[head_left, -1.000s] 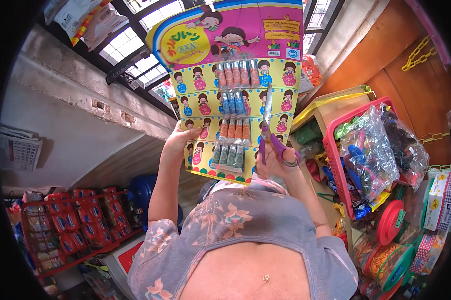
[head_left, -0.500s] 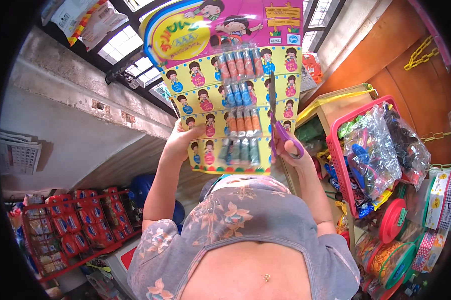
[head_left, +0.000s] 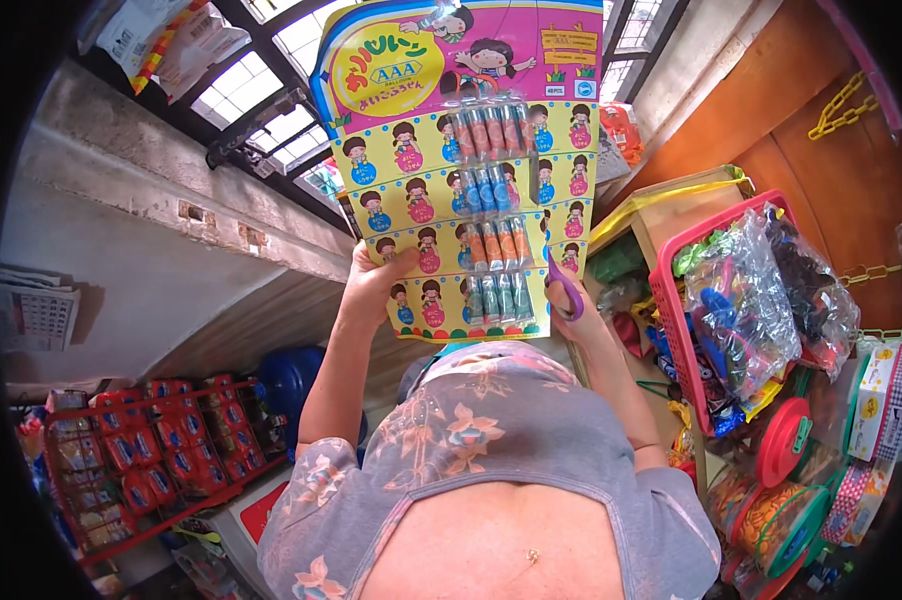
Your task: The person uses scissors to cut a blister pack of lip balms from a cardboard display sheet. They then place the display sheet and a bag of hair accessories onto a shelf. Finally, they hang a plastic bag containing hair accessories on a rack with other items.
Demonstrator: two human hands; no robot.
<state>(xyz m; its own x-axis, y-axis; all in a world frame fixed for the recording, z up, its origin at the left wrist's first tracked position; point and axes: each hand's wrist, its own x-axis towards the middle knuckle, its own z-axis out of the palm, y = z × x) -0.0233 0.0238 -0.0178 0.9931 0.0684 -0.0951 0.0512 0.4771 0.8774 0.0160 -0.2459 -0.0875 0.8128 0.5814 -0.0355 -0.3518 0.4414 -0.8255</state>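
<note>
Barred window (head_left: 239, 100) stood far left, pink basket (head_left: 683, 350) right. Bright card (head_left: 426, 165) was in middle: left hand (head_left: 374, 277) pinched its left edge, right hand (head_left: 578, 323) held purple scissors (head_left: 574, 292). Card looked light, bendy; edges seemed best to hold.

Bright barred window (head_left: 236, 98) — pale wall (head_left: 131, 285)
</note>
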